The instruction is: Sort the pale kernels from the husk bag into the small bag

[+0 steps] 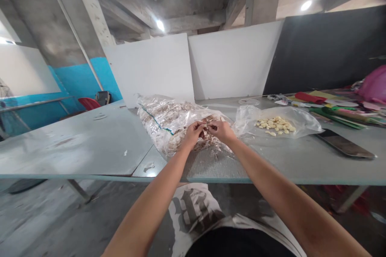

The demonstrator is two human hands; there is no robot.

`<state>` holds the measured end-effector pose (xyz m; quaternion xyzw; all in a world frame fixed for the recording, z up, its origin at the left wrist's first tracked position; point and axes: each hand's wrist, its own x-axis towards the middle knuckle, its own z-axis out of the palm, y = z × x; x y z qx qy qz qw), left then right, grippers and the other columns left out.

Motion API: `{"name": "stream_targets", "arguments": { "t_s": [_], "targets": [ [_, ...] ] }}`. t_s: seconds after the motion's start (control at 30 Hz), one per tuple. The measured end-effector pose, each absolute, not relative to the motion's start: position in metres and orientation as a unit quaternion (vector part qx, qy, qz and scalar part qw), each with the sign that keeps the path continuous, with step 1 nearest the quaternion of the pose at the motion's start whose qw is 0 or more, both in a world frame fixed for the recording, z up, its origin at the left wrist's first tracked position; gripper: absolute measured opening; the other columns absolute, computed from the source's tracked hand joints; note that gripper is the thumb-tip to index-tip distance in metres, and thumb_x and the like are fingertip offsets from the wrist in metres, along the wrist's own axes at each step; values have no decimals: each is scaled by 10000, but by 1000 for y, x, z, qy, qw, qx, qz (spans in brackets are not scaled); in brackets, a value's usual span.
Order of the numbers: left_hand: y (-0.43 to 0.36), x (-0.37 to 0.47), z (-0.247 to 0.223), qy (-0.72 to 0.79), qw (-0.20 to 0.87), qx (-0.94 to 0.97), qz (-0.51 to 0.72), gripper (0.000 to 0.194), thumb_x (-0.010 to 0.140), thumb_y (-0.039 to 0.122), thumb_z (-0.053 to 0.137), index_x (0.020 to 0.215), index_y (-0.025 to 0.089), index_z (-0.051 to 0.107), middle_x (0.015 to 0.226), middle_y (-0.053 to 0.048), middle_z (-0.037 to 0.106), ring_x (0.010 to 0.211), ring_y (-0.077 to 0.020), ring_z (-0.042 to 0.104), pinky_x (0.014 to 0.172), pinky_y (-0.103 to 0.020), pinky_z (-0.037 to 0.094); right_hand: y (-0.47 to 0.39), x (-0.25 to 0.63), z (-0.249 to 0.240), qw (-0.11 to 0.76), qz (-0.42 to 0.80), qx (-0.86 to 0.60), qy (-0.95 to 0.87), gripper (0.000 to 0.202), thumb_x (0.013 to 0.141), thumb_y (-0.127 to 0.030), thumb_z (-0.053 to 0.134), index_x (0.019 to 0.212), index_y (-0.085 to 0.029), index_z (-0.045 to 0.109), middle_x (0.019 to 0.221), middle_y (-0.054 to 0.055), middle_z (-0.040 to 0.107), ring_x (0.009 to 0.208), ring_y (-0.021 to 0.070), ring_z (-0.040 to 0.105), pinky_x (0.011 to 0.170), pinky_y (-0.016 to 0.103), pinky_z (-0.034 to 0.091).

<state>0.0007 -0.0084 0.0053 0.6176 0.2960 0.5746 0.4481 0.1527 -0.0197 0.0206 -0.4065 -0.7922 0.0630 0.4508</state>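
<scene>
In the middle of the surface, just back from its front edge, you have a heap of papery skins, off-white with reddish-brown patches, loose and flaky. It spills at the front of a large clear bag, crumpled and shiny, with more of the same pale and brownish stuff showing through the film and a blue-green strip running across it. Your left hand and right hand meet over the heap, close together but with a small gap between them. The fingers of both are bent in and held narrow; whatever is between them is too small and too covered to make out, so you cannot tell if they grip anything. Your hands hide part of the heap, and the bag's slack film bunches right beside your left hand.

Just right of the heap, peeled garlic cloves, creamy and smooth, lie in a loose pile on a clear plastic sheet. A dark phone lies flat at the sheet's right side. Behind it you have green strips, a red piece and a pink bundle. White panels stand upright along the back.
</scene>
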Motion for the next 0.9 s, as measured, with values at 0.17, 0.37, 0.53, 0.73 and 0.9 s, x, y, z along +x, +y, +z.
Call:
{"name": "stream_targets", "arguments": {
  "t_s": [0.17,0.37,0.53,0.73,0.9],
  "targets": [
    [-9,1,5,300,441,628,567,306,690,395,614,818,122,566,503,51,479,376,-57,417,402,-208,393,-16,153,19,438,26,-389,-810,203,754,-230,468,765,-173,663,660,24,619,588,112,488,558,214,323],
    [-11,2,6,291,474,604,572,245,703,347,596,827,137,574,575,34,508,431,-53,436,428,-197,407,-14,148,19,447,28,-425,-786,162,734,-239,476,723,-171,622,626,13,589,562,108,473,541,210,315],
    [-16,4,8,279,515,581,565,229,722,353,585,852,167,561,661,20,521,509,-67,486,458,-199,420,-19,145,21,464,51,-431,-772,153,727,-246,471,731,-170,604,623,10,580,542,105,462,536,214,320],
    [-17,4,9,281,515,584,561,355,661,391,664,917,176,542,694,18,537,520,-59,488,494,-205,435,-22,147,22,476,59,-417,-772,122,709,-250,481,693,-176,577,599,2,558,536,106,448,527,217,317],
    [-16,4,9,291,490,602,559,381,644,401,678,909,162,545,624,36,513,479,-53,459,470,-200,414,-22,151,25,495,49,-424,-757,144,711,-248,465,712,-173,588,608,9,559,546,112,447,526,220,312]
  ]
}}
